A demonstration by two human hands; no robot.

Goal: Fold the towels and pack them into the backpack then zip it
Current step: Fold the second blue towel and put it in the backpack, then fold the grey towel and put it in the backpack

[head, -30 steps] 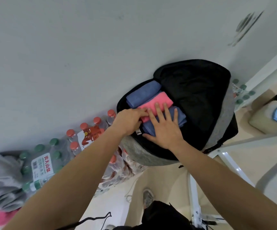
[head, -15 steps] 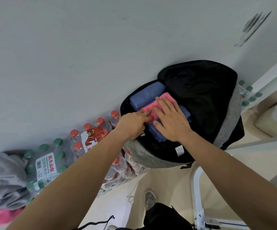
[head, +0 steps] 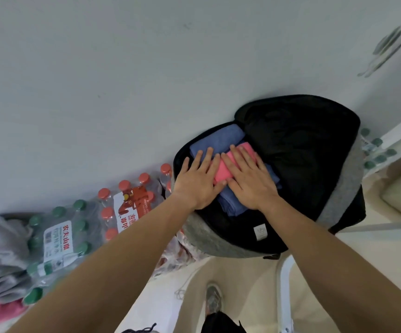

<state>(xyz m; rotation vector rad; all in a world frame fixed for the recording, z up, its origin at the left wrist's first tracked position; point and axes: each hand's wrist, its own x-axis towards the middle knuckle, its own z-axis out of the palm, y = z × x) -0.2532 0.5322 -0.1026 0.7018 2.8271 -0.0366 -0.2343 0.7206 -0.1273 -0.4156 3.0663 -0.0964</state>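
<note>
Two flat hands press folded pink towel [head: 228,168], blue towels [head: 216,140] in backpack [head: 339,188].

Pale grey wall [head: 146,68] is taking up most of the view, w/ scuff marks [head: 387,49] showing upper right. Shrink-wrapped bottle packs [head: 57,236] are sitting along the beige floor's [head: 242,280] edge against it. A white frame [head: 283,292] is standing on that floor.

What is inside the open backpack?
The backpack holds a blue towel, a pink towel and a second blue towel. The left hand and right hand lie flat on them, so anything deeper is hidden.
</note>
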